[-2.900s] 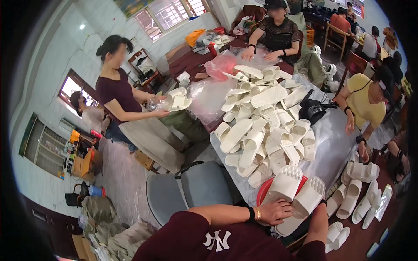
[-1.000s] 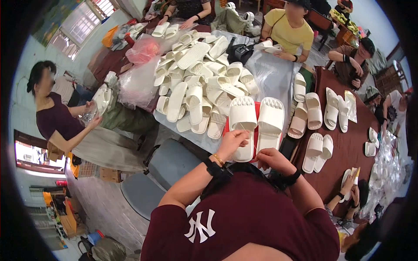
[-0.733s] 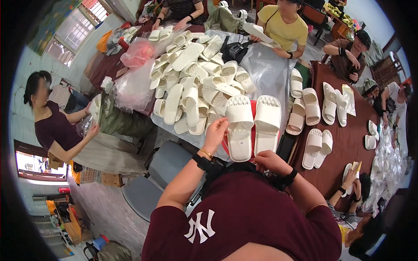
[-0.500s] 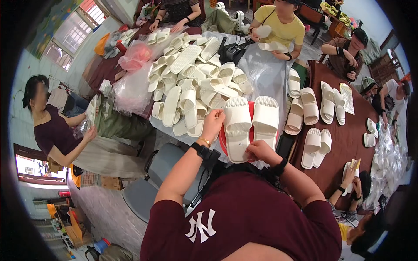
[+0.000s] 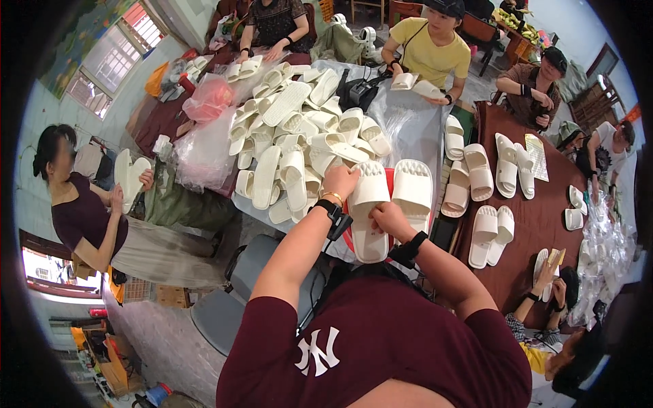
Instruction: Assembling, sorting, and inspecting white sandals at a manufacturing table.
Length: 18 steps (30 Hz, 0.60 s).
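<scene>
Your left hand [image 5: 340, 180] and right hand [image 5: 388, 216] both grip one white slipper [image 5: 368, 211]; keep it aligned beside its partner slipper [image 5: 412, 194].

Pink plastic bag [image 5: 207, 97], grey chair [image 5: 235, 299], brown table [image 5: 537, 224], barred window [image 5: 112, 61]
</scene>
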### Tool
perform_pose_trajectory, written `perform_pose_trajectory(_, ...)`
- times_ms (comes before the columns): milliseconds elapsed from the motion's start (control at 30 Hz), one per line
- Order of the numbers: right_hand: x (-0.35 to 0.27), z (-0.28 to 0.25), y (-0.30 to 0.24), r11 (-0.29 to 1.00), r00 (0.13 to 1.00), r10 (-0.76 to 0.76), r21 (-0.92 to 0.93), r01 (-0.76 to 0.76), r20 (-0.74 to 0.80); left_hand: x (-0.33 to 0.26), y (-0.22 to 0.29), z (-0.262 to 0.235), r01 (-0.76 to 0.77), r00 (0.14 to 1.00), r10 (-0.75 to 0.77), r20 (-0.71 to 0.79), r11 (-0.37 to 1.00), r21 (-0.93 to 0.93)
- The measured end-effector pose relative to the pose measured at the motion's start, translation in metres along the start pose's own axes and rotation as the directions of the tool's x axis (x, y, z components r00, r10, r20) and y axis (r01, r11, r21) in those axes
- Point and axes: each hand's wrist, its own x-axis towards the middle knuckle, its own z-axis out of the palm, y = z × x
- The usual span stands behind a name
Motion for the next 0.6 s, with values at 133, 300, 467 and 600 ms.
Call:
perform_pose_trajectory(133, 0.000, 0.003, -0.002, 0.999, 1.000, -0.013, -0.043, 0.013, -0.004, 0.006, -0.011, 0.014, -0.013, 0.998, 0.006, -0.065, 0.994, -0.107)
perform_pose_trajectory(300, -0.015, -0.007, -0.002, 0.997, 0.997, -0.061, -0.052, 0.058, -0.057, 0.010, -0.012, 0.015, 0.009, 0.997, -0.029, -0.074, 0.968, -0.251)
perform_pose_trajectory(467, -0.058, -0.045, 0.018, 0.911, 0.956, -0.199, -0.399, 0.100, -0.214, 0.009, 0.004, -0.004, -0.326, 0.859, 0.178, -0.480, 0.913, -0.245)
perform_pose_trajectory(600, -0.085, -0.070, 0.033, 0.806, 0.834, -0.381, -0.585, 0.089, -0.399, 0.003, 0.035, -0.008, -0.483, 0.790, 0.304, -0.532, 0.843, -0.236)
